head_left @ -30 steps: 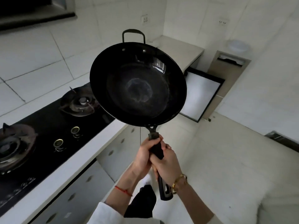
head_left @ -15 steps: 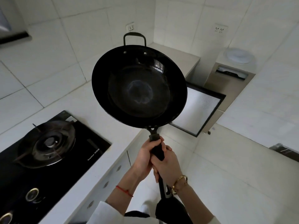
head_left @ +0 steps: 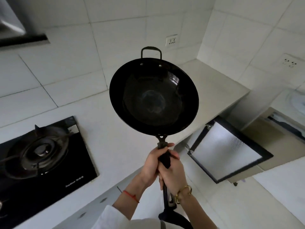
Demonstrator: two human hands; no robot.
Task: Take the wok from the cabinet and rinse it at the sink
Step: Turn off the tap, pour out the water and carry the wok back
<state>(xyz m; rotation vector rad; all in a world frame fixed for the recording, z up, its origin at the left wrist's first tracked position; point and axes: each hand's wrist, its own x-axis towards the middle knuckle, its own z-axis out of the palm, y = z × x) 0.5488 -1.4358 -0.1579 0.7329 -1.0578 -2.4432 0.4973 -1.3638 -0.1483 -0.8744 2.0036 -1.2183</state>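
Observation:
A black wok (head_left: 153,98) with a small loop handle at its far rim hangs in the air over the white countertop (head_left: 115,129), bowl facing me and empty. Both hands grip its long black handle: my left hand (head_left: 152,160) higher up near the bowl, my right hand (head_left: 173,175) just below it. No sink is in view.
A black gas hob (head_left: 41,156) with a burner lies on the counter at the left. A dark-framed cabinet door (head_left: 226,151) stands open at the right under the counter's end. Wall sockets (head_left: 171,40) sit on the tiled wall. A range hood edge (head_left: 19,38) shows top left.
The view and the wok have shifted right along the counter: the hob slid further left, and the counter's far corner and the open door came closer. Both hands kept their grip.

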